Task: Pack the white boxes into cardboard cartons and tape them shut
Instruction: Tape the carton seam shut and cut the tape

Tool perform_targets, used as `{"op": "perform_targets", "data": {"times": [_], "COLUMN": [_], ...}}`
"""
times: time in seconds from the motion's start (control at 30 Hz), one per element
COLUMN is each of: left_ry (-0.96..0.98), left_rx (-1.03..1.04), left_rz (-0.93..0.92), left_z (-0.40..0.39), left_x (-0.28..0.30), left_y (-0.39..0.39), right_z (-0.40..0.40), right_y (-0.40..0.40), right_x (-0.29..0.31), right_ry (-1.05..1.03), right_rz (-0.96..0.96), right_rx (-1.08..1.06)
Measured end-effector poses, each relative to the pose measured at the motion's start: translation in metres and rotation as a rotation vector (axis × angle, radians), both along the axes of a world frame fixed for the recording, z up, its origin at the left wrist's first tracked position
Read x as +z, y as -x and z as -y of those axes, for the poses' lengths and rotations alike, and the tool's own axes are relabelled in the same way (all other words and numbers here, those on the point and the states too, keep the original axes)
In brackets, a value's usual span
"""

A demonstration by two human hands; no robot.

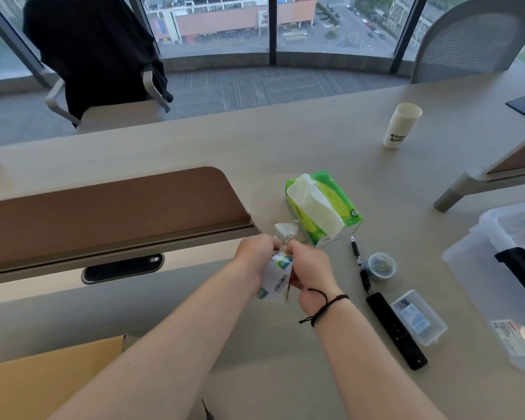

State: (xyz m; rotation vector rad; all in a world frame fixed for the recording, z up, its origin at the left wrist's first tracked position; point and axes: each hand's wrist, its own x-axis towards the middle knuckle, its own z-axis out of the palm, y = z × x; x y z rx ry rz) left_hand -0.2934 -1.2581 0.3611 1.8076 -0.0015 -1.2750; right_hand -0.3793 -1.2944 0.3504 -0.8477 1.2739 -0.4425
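Both grips, left hand [256,253] and right hand [308,268], pinch a small white box [276,280] at frame centre above the counter [285,374]; it seems they're working its flap. Next: carry it to the cardboard carton [43,374], lower left.

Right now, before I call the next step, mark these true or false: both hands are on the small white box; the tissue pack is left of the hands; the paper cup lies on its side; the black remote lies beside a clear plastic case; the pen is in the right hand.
1. Both hands hold the small white box. True: left hand and right hand grip it together.
2. The green tissue pack is left of the hands. False: it lies beyond them, to the right.
3. The paper cup lies on its side. False: it stands upright.
4. The black remote lies beside a clear plastic case. True.
5. The pen is in the right hand. False: it lies on the table.
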Motion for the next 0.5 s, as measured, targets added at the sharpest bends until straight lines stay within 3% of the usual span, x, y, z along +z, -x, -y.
{"op": "perform_targets", "data": {"times": [0.13, 0.3, 0.5], "left_ry": [0.087, 0.183, 0.281], "left_rx": [0.028, 0.016, 0.079], "left_rz": [-0.035, 0.251, 0.274], "left_z": [-0.002, -0.032, -0.103], "left_x": [0.028, 0.04, 0.031], "left_y": [0.003, -0.005, -0.015], "right_z": [-0.002, -0.025, -0.071], "right_y": [0.0, 0.001, -0.014], "right_x": [0.027, 0.048, 0.046], "right_ry": [0.069, 0.177, 0.227], "right_rz": [0.063, 0.098, 0.07], "right_rx": [-0.036, 0.078, 0.261]}}
